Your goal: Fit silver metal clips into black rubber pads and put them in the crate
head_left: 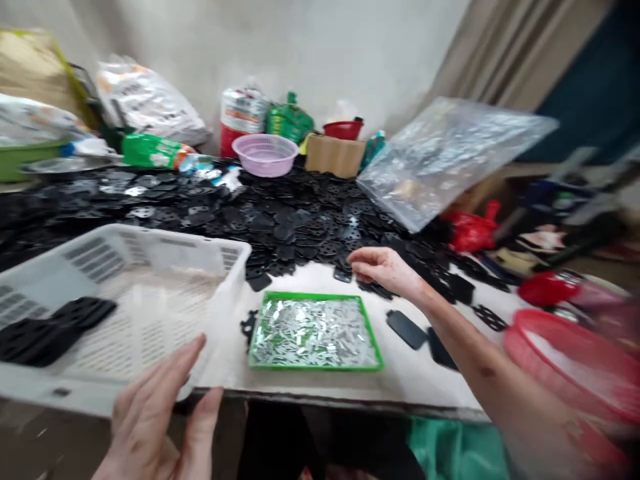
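My left hand (160, 413) is open over the table's front edge, with thumb and fingers apart and nothing between them. It is beside the near right corner of a white plastic basket (233, 267). My right hand (383, 270) reaches to the near edge of a heap of flat black plates (285, 230). Its fingers are curled and drawn together, and a small black plate (342, 275) lies right at the tips. Whether it is gripped is hard to make out. Between my hands lies a green tray (376, 360) full of small silvery metal pieces (313, 333).
Stacked black plates (55, 327) lie inside the white basket. Loose plates (407, 329) rest right of the tray, by a red basket (545, 360). Behind the heap stand a pink basket (265, 157), a cardboard box (335, 157) and bags. A clear plastic sheet (445, 153) leans at back right.
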A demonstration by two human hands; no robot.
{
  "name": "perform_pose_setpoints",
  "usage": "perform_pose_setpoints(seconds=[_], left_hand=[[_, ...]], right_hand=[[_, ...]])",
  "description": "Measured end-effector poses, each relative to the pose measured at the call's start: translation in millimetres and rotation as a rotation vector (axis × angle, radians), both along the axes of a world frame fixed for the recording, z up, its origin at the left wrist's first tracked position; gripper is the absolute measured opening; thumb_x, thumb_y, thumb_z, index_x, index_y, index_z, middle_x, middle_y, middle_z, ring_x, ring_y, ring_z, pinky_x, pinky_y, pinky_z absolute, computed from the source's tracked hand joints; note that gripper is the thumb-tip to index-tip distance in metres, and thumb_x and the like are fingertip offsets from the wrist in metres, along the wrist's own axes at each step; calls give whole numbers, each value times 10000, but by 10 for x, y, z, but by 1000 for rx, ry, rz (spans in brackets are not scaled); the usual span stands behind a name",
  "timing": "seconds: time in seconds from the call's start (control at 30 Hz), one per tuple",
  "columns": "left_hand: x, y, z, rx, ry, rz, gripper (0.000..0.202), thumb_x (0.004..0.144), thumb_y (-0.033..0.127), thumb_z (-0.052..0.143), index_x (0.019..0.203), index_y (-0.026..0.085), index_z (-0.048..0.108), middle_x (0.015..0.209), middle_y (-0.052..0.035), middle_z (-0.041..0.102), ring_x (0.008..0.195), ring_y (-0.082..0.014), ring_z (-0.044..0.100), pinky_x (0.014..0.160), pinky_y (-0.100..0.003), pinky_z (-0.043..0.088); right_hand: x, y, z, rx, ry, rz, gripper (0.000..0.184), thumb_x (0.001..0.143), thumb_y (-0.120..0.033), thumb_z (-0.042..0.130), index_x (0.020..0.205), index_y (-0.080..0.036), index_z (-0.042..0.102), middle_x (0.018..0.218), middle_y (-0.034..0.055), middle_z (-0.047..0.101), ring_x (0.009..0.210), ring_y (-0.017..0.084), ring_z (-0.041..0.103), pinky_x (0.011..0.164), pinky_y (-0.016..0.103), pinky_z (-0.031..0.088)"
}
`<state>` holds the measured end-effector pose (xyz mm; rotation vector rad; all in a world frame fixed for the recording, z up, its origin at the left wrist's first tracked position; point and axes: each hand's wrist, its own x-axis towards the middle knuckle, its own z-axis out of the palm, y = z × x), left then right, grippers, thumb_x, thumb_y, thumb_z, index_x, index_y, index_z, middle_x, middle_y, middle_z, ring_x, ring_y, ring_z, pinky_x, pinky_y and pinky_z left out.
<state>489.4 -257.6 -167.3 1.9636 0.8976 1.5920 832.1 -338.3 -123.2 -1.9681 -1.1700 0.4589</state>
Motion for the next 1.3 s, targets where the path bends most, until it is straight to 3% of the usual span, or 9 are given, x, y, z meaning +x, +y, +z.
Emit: perform_pose_setpoints(seconds=[0.17, 0.33, 0.53, 0.67, 0.77, 0.93, 1.1, 1.2, 1.3], left_hand=[[613, -373, -86, -45, 202, -315, 318, 884, 254, 605, 1199, 262, 649, 1147, -41, 678, 1022, -234, 622, 937, -340, 451], [883, -508, -252, -114, 253, -490, 309, 898, 267, 582, 1199, 256, 652, 1167, -56, 670, 1094, -244, 589, 927, -341, 468], [933, -554, -359, -311, 309, -502, 290, 871, 350, 611, 1140, 285, 698, 1168, -48, 699, 1098, -265, 616, 943, -366, 484], [1001, -639, -353, -588, 218, -551, 344, 816, 400, 675, 1135, 276, 717, 1109, -65, 735, 1016, -269, 676, 908, -345, 518], [1114, -754, -326, -858, 99, -616, 427, 786, 442, 703, 1159, 234, 709, 1085, -97, 738, 917, -277, 702, 793, -344, 566], [1292, -813, -336, -1175, -306, -570, 412, 793, 443, 707, 1113, 185, 677, 1085, -107, 710, 848, -237, 687, 662, -317, 563], [1184, -476, -281, -1169, -604, -428, 250, 763, 388, 741, 873, 181, 654, 779, -25, 676, 609, -149, 586, 469, -252, 469], [1094, -293, -236, -1169, -605, -350, 266, 722, 379, 774, 879, 187, 679, 802, -12, 656, 647, -138, 583, 454, -212, 431], [1066, -258, -235, -1175, -547, -406, 295, 716, 360, 785, 940, 190, 697, 856, -17, 646, 666, -124, 560, 463, -201, 426]], right_hand=[[219, -1062, -365, -367, -417, -109, 245, 896, -240, 492, 980, -181, 715, 977, 82, 727, 875, 201, 658, 771, 277, 465], [-9, -1308, -539, -645, -555, -134, 391, 861, -359, 585, 1192, -154, 617, 1063, 164, 676, 1042, 314, 600, 861, 388, 420], [57, -1295, -709, -535, -474, -186, 514, 809, -214, 602, 1316, -166, 538, 1135, 149, 624, 1035, 299, 588, 886, 391, 417], [93, -1242, -735, -174, -253, -224, 306, 886, -234, 504, 1154, -183, 643, 1101, 101, 665, 997, 244, 619, 892, 353, 451], [-146, -1061, -609, 139, 60, -199, 286, 894, -320, 531, 1126, -203, 650, 1105, 52, 692, 1017, 220, 631, 906, 325, 475], [-794, -653, -436, 337, 313, 28, 263, 883, -268, 563, 1106, -177, 669, 1035, 38, 710, 945, 184, 653, 821, 271, 514], [-738, -455, -435, 251, -116, 113, 242, 964, -276, 518, 1071, -177, 711, 987, 47, 706, 861, 156, 642, 770, 250, 491], [-544, -358, -484, -70, -445, 103, 249, 971, -204, 480, 964, -175, 728, 910, 51, 706, 795, 155, 632, 708, 247, 467], [-519, -229, -572, -340, -650, 152, 221, 944, -201, 508, 868, -171, 714, 868, 68, 689, 793, 181, 622, 640, 255, 429]])
